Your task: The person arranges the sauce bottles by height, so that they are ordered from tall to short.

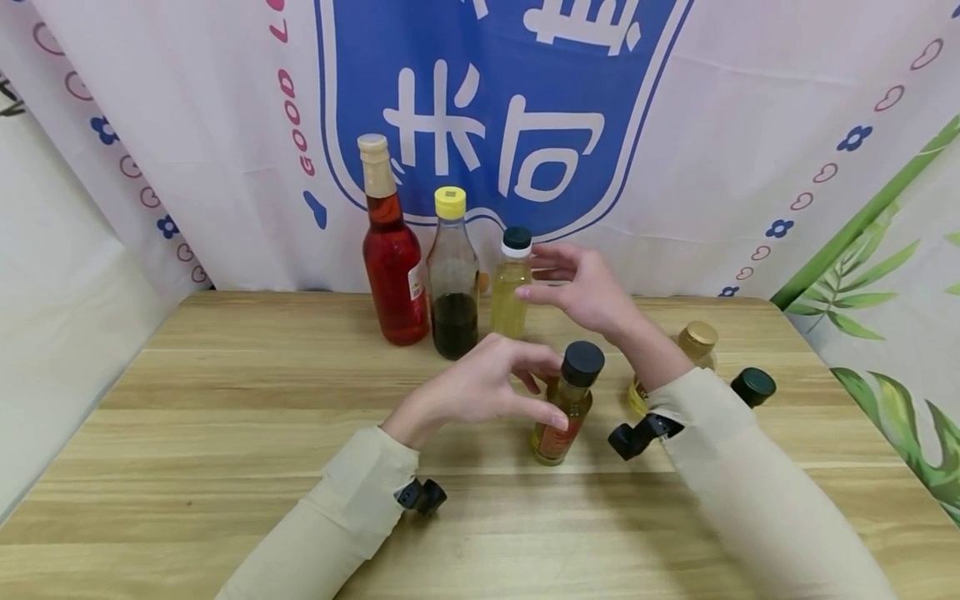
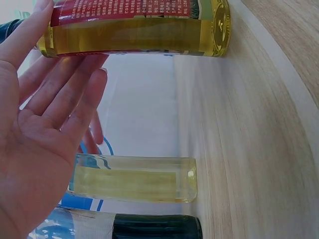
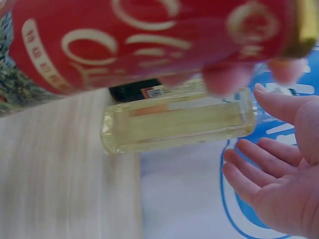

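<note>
In the head view, an olive oil bottle [image 1: 564,425] with a black cap and a red label stands upright towards the front. My left hand [image 1: 491,379] holds it near the neck, thumb on the near side and fingers passing behind. The left wrist view shows its golden oil and the thumb [image 2: 27,35] across its upper end. My right hand [image 1: 585,287] reaches to a bottle of pale yellow liquid [image 1: 510,300] with a dark green cap. Its fingers are spread, and the thumb is close by the bottle's neck in the right wrist view.
Left of the pale bottle stand a half-full dark sauce bottle [image 1: 454,321] with a yellow cap and a tall red bottle [image 1: 393,267]. Behind the right forearm are a gold-capped bottle [image 1: 699,340] and a green-capped bottle [image 1: 753,386]. A printed curtain [image 1: 675,167] hangs behind the table [image 1: 187,433].
</note>
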Available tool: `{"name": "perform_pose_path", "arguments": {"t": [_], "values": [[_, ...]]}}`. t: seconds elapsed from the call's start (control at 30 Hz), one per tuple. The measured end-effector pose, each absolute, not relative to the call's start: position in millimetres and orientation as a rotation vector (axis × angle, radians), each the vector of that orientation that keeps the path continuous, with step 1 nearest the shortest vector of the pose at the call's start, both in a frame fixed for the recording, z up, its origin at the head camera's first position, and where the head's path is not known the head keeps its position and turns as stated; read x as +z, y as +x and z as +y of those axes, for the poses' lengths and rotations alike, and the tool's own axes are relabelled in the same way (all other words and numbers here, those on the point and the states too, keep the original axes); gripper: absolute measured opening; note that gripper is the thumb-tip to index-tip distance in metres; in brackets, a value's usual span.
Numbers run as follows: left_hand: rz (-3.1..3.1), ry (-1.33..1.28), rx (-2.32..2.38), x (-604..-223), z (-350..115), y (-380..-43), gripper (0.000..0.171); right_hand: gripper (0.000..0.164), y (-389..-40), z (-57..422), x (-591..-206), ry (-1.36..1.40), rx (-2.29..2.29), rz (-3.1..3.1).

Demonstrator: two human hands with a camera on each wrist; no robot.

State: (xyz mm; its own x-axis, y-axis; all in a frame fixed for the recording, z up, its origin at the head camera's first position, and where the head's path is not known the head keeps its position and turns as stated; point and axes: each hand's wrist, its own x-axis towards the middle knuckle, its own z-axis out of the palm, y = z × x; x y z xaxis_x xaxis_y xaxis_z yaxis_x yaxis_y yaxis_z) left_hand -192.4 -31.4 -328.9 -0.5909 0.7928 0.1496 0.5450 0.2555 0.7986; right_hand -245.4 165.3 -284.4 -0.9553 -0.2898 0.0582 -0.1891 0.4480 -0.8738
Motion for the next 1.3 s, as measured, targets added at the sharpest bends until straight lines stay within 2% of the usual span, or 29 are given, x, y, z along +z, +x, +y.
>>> {"name": "perform_pose_path", "arguments": {"t": [0.33,0.63,1.1,1.3], "values": [[2.241,1.233,1.252,-327.3,-29.7,-192.6,0.045,0.064,-223.7,183.2,-258.2,-0.426,-1.590,2.673],[2.228,1.218,1.259,-327.7,-28.8,-192.0,0.047,0.066,-198.3,213.2,-241.5,-0.312,-1.619,2.700],[2.223,1.207,1.270,-329.0,-28.7,-191.8,0.047,0.058,-162.2,266.5,-243.0,-0.247,-1.590,2.817],[2.217,1.204,1.278,-328.7,-29.4,-191.9,0.046,0.055,-152.0,286.5,-250.7,-0.236,-1.739,2.789]]}}
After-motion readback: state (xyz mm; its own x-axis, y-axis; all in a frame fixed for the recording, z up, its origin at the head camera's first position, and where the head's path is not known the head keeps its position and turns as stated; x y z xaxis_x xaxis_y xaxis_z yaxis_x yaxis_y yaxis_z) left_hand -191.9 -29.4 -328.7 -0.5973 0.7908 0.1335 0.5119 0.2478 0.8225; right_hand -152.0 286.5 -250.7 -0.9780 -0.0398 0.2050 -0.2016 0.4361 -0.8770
